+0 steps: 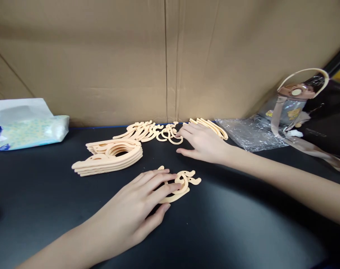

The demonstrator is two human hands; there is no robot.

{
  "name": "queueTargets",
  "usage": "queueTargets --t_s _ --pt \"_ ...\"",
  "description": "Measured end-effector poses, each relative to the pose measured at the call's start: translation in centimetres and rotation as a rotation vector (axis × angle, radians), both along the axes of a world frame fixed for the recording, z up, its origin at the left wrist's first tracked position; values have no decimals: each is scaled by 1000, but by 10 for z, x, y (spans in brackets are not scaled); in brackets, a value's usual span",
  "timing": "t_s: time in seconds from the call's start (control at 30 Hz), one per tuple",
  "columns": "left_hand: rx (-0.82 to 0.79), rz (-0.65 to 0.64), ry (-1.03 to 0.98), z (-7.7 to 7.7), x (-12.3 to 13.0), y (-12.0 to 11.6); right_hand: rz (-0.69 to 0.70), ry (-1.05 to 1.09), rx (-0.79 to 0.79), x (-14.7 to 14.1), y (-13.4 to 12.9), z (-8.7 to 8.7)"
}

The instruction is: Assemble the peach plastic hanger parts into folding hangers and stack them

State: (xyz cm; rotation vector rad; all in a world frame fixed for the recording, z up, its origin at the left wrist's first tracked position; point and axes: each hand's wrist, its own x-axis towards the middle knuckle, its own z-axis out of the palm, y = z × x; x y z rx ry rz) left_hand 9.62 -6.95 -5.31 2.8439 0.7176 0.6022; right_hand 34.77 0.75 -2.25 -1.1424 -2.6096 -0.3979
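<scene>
My left hand (147, 201) lies with fingers spread over a few curved cream plastic pieces (183, 183) on the black table (214, 224); its fingertips touch them and partly cover them. Farther back, my right hand (200, 144) reaches with its fingers apart to the loose hook-shaped pieces (167, 132) along the table's back edge. Whether its fingertips touch one is unclear. To the left stands a neat stack of cream hanger-like pieces (110, 158). More long curved pieces (209, 125) lie behind my right hand.
A tissue pack (32, 129) sits at the left. At the right are a crinkled clear plastic bag (242, 132), a bottle (291, 104) with a handle and strap, and a black bag (327, 123). Brown cardboard (116, 56) stands upright behind the table.
</scene>
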Motion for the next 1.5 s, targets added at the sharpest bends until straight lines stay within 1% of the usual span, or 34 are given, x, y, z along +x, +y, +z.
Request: queueTargets --t_s 0.07,0.17,0.3,0.53,0.87,1.13,1.3,1.5 --pt "-5 3 -8 0 1 0 -35 -25 -10 -5 15 -4" --pt "5 2 -3 2 1 0 -60 -33 -6 -10 28 -10" --pt "16 5 18 2 1 0 -103 -39 18 -15 34 -15" --pt "-1 4 15 -4 -2 -1 -162 -41 31 -26 44 -13" --pt "-2 6 18 -5 -2 0 -191 -19 50 -44 48 -10" --pt "-5 3 20 -4 -1 -1 -313 -5 55 -59 55 -14" --pt "-6 2 14 -5 -1 -1 -403 7 19 -63 56 -12" --pt "-9 -3 5 -4 0 -1 -378 13 -20 -63 58 -11"
